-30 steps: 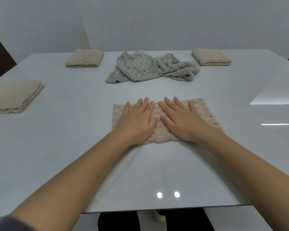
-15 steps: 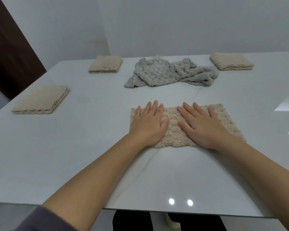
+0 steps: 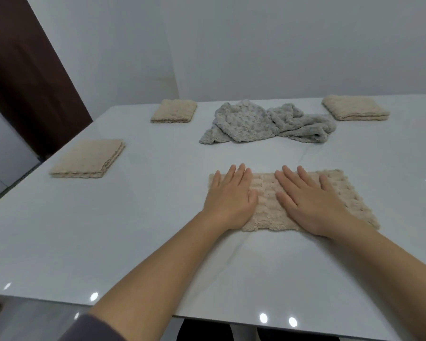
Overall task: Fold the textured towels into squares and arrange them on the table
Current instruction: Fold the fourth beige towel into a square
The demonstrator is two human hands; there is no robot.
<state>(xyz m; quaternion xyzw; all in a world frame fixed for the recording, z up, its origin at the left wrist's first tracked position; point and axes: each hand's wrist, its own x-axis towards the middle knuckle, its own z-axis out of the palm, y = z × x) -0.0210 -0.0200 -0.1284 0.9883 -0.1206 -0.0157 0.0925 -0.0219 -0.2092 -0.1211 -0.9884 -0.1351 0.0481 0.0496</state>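
Two flat, spread palms, left hand [image 3: 230, 201] and right hand [image 3: 310, 205], press the half-folded beige towel [image 3: 268, 207] near the table [image 3: 108, 230] front edge, likely smoothing it for the next fold.

A plain room indoors, likely a home: a glossy white rectangular table [image 3: 108, 230] stands by bare pale grey walls [image 3: 280, 45], with a dark brown wooden door [image 3: 22, 77] far left.
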